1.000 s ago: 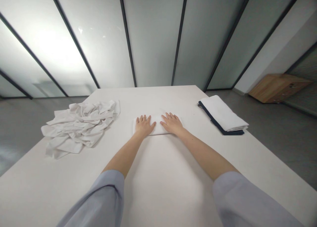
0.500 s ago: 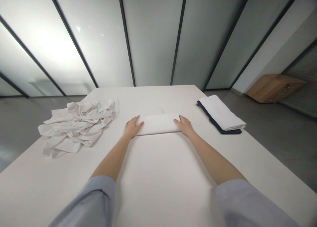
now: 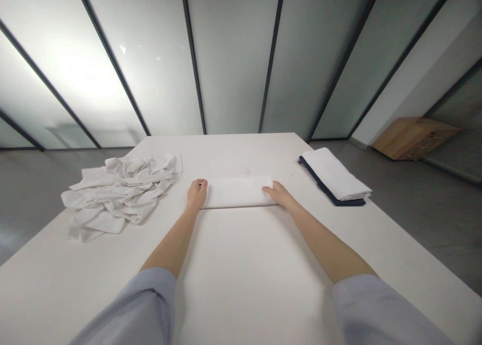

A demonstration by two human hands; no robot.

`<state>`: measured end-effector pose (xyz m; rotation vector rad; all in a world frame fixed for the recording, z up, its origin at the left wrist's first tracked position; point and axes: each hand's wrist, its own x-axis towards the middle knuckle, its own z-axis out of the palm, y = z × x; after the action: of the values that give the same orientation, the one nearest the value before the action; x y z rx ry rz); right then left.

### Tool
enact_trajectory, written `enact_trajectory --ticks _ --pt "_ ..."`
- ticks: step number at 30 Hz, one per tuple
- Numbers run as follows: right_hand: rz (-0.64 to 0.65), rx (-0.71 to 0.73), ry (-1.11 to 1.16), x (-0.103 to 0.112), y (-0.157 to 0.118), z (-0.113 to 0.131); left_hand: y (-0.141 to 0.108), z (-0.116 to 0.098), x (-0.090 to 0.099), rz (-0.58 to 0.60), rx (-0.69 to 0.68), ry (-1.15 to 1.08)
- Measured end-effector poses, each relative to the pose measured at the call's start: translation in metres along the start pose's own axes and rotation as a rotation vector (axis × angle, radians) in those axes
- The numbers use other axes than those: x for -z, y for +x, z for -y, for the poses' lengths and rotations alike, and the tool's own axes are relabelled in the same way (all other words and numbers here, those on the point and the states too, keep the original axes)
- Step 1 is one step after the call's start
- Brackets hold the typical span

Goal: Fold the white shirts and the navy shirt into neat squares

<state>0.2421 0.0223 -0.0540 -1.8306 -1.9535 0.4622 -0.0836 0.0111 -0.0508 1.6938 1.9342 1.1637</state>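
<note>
A white cloth (image 3: 236, 192), folded into a flat oblong, lies on the white table in front of me. At its left end, my left hand (image 3: 196, 193) has its fingers curled in against the thumb, closed at the cloth's far left corner. My right hand (image 3: 280, 192) grips the right end, thumb on top and fingers round the edge; their tips are hidden.
On the left of the table (image 3: 241, 274) is a crumpled heap of white cloth (image 3: 126, 192). To the right, a folded white cloth (image 3: 335, 173) rests on a folded dark blue one (image 3: 350, 203). Frosted glass panels stand behind; a wooden cabinet (image 3: 412, 138) is at far right.
My left hand has gone from spread fingers on the cloth's end to curled, closed fingers at its edge. My right fingers have drawn in round the right end. The cloth stays in place.
</note>
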Motion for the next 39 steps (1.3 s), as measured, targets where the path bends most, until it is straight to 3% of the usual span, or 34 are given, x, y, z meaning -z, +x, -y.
enact_trajectory --ticks 2,4,9,16,23,31,39 --pt "0.049 -0.210 0.002 0.005 -0.005 0.013 0.001 0.003 -0.002 -0.003 -0.033 0.028" --pt "0.065 -0.313 -0.002 0.009 -0.008 0.024 0.002 0.006 -0.005 -0.007 -0.060 0.048" --pt "0.057 -0.340 0.198 0.010 -0.008 0.026 0.003 0.011 -0.007 -0.012 -0.091 0.054" --pt "0.033 -0.358 0.728 0.012 -0.005 0.024 0.002 0.010 -0.006 -0.002 -0.081 0.050" --pt "0.206 -0.486 1.202 0.028 -0.012 0.031 0.002 0.006 -0.004 0.009 -0.052 0.053" --pt "0.424 -0.538 1.278 0.036 -0.019 0.033 0.002 0.004 -0.005 0.002 -0.033 0.043" --pt "0.474 -0.476 1.229 0.035 -0.028 0.039 0.002 0.002 -0.003 0.004 -0.013 0.012"
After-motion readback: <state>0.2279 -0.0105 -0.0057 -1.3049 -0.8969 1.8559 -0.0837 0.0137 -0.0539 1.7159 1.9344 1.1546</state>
